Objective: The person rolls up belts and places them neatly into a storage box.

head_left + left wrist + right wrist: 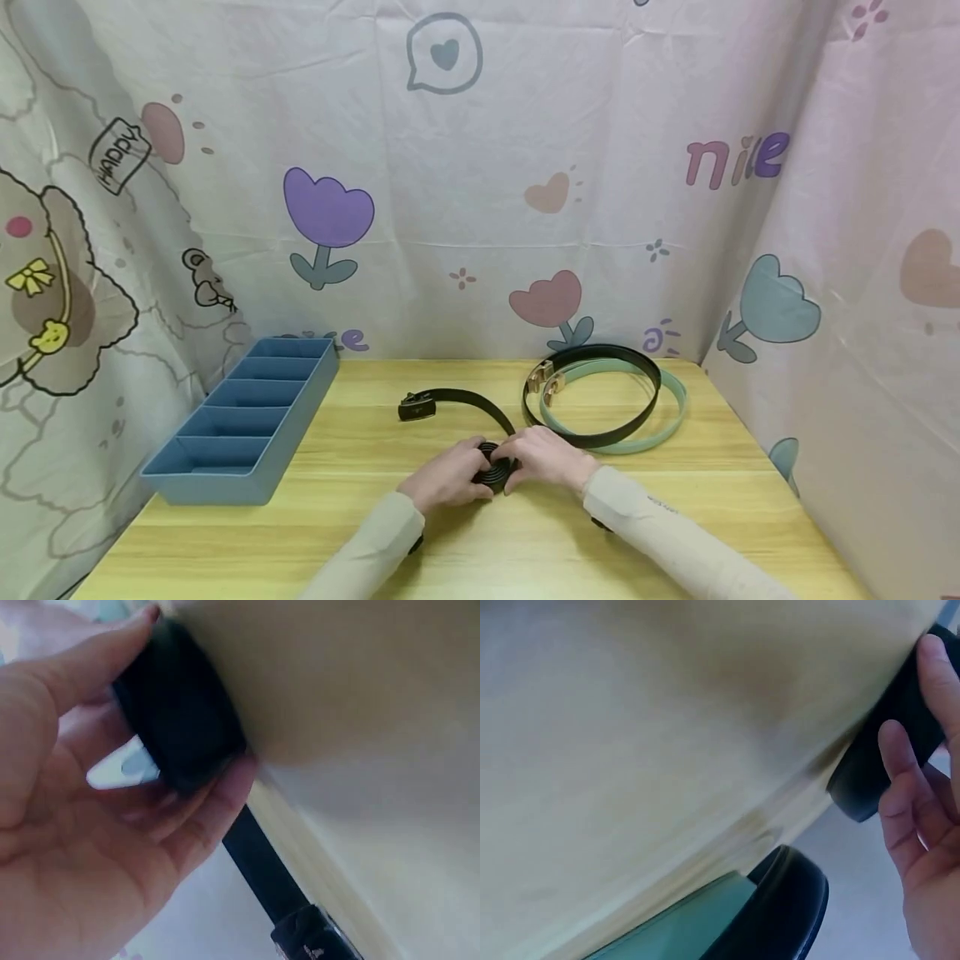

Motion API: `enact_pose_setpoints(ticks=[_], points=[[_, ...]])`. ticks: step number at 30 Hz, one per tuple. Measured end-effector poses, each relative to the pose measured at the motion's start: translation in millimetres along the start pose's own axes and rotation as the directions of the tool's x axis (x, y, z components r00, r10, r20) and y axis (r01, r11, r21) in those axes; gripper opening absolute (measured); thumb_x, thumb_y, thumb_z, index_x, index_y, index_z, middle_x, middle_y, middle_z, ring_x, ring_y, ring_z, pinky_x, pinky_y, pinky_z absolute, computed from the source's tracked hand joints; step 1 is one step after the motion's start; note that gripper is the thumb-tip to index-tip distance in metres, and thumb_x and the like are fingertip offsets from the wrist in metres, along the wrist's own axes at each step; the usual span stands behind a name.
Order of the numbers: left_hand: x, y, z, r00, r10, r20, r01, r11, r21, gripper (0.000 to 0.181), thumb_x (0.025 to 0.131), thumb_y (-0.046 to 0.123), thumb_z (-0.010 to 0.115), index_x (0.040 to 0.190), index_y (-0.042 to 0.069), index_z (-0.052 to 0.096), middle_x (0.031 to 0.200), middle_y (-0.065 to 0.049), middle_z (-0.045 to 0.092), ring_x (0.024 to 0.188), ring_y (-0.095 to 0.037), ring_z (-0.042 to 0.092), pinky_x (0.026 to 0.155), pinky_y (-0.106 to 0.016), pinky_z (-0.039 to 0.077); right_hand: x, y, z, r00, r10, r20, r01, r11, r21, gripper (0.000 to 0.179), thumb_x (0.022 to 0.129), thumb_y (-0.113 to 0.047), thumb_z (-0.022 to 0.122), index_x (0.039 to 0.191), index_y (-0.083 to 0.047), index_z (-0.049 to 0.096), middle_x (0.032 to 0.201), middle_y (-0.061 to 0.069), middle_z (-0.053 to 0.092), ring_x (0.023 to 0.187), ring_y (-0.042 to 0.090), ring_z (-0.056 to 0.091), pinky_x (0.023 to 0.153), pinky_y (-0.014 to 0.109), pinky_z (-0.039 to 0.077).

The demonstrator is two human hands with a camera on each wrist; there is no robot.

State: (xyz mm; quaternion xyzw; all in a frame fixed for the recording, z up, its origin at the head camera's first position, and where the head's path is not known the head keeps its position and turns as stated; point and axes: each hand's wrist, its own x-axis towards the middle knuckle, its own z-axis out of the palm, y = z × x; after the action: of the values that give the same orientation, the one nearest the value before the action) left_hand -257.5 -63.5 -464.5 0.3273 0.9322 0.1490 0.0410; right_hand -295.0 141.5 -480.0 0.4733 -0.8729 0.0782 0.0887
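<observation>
A black belt (495, 477) is partly wound into a tight coil standing on its edge at the middle front of the table. Its loose end curves back to the left and finishes in a dark buckle (417, 407). My left hand (450, 475) grips the coil's left side; in the left wrist view, thumb and fingers curl round the dark roll (184, 709). From the right, my right hand (546, 457) holds the coil, its fingers on the belt's outer face in the right wrist view, where the belt (877, 757) runs out of the roll.
A blue tray (300, 417) with several compartments stands at the left of the wooden table (360, 542). At the back right lie two looped belts, one black (651, 400) and one mint green (678, 408), with gold-toned buckles. A patterned curtain (450, 208) hangs behind.
</observation>
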Motion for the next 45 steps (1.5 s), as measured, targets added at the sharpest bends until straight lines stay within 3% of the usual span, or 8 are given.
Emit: enact_pose_setpoints(ticks=[6,13,18,25,31,35,42,45], points=[[3.3,6.2,5.3,0.998,-0.025,-0.059,0.028,0.998,0.048,0.03,0.08,0.042,0.079,0.086,0.014,0.075,0.099,-0.003,0.058,0.083,-0.012,0.053,0.075,-0.029,0.049,-3.9,-3,-1,1.0,0.002,0.002,-0.002,1.0,0.0,0.045,0.076,-0.048,0.076,0.115,-0.026,0.07,0.096,-0.011,0.067,0.079,-0.003,0.058,0.072,0.015,0.048],[4.7,-6.3,0.9,0.998,0.053,0.02,-0.052,0.998,-0.041,0.029,0.086,0.03,0.076,0.107,0.011,0.075,0.139,-0.015,0.053,0.121,-0.026,0.057,0.102,-0.039,0.047,-5.9,3,-7,0.996,0.048,0.078,-0.052,0.998,0.048,0.048,0.082,-0.042,0.074,0.127,-0.028,0.065,0.138,0.003,0.057,0.113,0.017,0.063,0.095,0.032,0.051],[4.6,-7.6,-0.5,0.999,0.032,0.036,-0.03,0.998,-0.051,0.028,0.087,0.028,0.075,0.109,0.011,0.074,0.138,-0.016,0.052,0.12,-0.026,0.057,0.101,-0.041,0.047,-1.9,2,-5,0.998,0.028,0.048,-0.031,0.998,0.047,0.04,0.077,-0.042,0.078,0.112,-0.023,0.072,0.129,0.003,0.063,0.106,0.015,0.066,0.09,0.029,0.053],[8.4,1.1,8.1,0.996,-0.01,-0.086,0.012,0.999,0.03,0.033,0.081,0.044,0.077,0.09,0.013,0.074,0.109,-0.011,0.063,0.089,-0.017,0.06,0.083,-0.035,0.053,-0.4,-3,-3,0.997,0.073,0.039,-0.075,0.996,0.047,0.041,0.076,-0.049,0.077,0.108,-0.024,0.074,0.131,0.003,0.061,0.102,0.014,0.066,0.088,0.027,0.053],[8.7,-6.8,10.0,0.996,0.067,-0.057,-0.069,0.997,-0.019,0.032,0.084,0.037,0.076,0.105,0.012,0.076,0.123,-0.008,0.06,0.105,-0.019,0.06,0.092,-0.035,0.051,-5.4,1,-8,0.995,0.053,0.079,-0.059,0.995,0.08,0.044,0.076,-0.046,0.078,0.116,-0.029,0.07,0.142,-0.001,0.053,0.11,0.014,0.063,0.093,0.03,0.052],[7.7,-11.9,8.5,0.998,0.046,-0.034,-0.048,0.997,-0.056,0.035,0.086,0.033,0.075,0.115,0.015,0.073,0.139,-0.012,0.054,0.121,-0.025,0.057,0.101,-0.04,0.048,-5.8,3,-8,0.998,0.04,0.056,-0.042,0.999,0.03,0.044,0.073,-0.047,0.079,0.111,-0.025,0.073,0.142,0.005,0.055,0.111,0.019,0.064,0.092,0.033,0.052],[7.6,-1.8,7.3,0.993,-0.009,-0.115,0.01,1.0,0.011,0.038,0.076,0.05,0.079,0.093,0.016,0.076,0.11,-0.007,0.07,0.101,-0.023,0.064,0.09,-0.038,0.052,-0.2,-4,-3,1.0,0.019,0.01,-0.018,0.999,-0.049,0.043,0.074,-0.057,0.076,0.1,-0.022,0.075,0.135,0.007,0.06,0.1,0.017,0.067,0.084,0.028,0.054],[7.6,-0.5,7.7,0.994,-0.008,-0.112,0.012,0.999,0.035,0.038,0.078,0.05,0.077,0.093,0.015,0.077,0.112,-0.01,0.07,0.108,-0.029,0.063,0.094,-0.041,0.051,0.2,-4,-3,0.998,0.057,0.032,-0.056,0.998,-0.016,0.043,0.074,-0.056,0.077,0.103,-0.025,0.074,0.138,0.003,0.057,0.105,0.016,0.065,0.088,0.028,0.053]])
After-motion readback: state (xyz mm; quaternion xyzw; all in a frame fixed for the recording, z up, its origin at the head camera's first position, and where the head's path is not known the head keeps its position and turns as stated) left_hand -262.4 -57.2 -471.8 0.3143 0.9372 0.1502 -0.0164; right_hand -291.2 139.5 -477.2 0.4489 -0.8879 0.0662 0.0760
